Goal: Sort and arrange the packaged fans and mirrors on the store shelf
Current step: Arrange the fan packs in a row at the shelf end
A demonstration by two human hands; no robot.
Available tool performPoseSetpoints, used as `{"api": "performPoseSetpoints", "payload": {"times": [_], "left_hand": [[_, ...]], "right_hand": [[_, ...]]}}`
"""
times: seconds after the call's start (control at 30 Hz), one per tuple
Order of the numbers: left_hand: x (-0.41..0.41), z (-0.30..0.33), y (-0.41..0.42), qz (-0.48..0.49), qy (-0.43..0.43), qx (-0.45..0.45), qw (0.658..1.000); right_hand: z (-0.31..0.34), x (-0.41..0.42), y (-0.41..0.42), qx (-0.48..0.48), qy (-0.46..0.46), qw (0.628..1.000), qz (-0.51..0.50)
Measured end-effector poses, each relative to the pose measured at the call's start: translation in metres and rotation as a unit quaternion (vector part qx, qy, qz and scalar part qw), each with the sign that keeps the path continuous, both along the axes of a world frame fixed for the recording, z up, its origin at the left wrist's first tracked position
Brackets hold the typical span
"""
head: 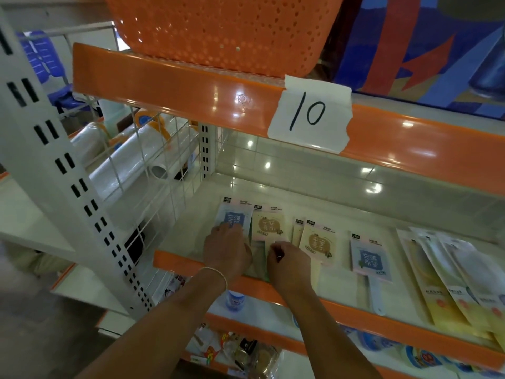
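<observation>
Orange basket (218, 31) above fan packs (318, 243)

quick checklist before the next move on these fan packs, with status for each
1. Left hand on the blue fan pack: ok, it lies flat on the lower half.
2. Right hand has a grip on the beige fan pack: cannot tell, fingers curl at its lower edge.
3. Blue packs grouped: not ok, the second blue fan pack lies apart, past the beige pair.
4. Long pouches tidy: not ok, fanned and overlapping.
5. Shelf has room behind: ok.
</observation>
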State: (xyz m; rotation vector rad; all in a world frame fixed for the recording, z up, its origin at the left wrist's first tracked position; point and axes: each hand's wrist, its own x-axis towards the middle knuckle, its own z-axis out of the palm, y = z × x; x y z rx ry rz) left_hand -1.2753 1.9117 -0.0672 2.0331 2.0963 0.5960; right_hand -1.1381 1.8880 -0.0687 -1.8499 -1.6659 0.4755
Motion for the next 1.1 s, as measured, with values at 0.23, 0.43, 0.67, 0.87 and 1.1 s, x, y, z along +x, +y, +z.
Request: {"api": "performPoseSetpoints", "payload": {"times": [0.23,0.43,0.67,0.87,1.1], "left_hand": [[0.003,-0.002,-0.004,-0.010,0.019,-0.028,0.999],[-0.005,-0.007,-0.003,0.051,0.083,-0.073,0.993],[-0.007,-0.006,0.000,0.039,0.024,-0.110,0.993],[-0.008,-0.006,-0.002,0.030,0.010,-0.103,0.994],[-0.010,-0.005,0.001,0.014,0.010,-0.103,0.995]], "right_hand": [[-0.002,0.002,0.003,-0.055,-0.027,0.998,0.019],[0.000,-0.003,0.002,-0.090,-0.010,0.996,0.005],[0.003,-0.013,0.001,-0.098,-0.002,0.995,0.009],[0.001,-0.018,-0.002,-0.119,-0.001,0.993,0.010],[-0.004,-0.015,-0.001,-0.093,-0.014,0.995,0.018]]}}
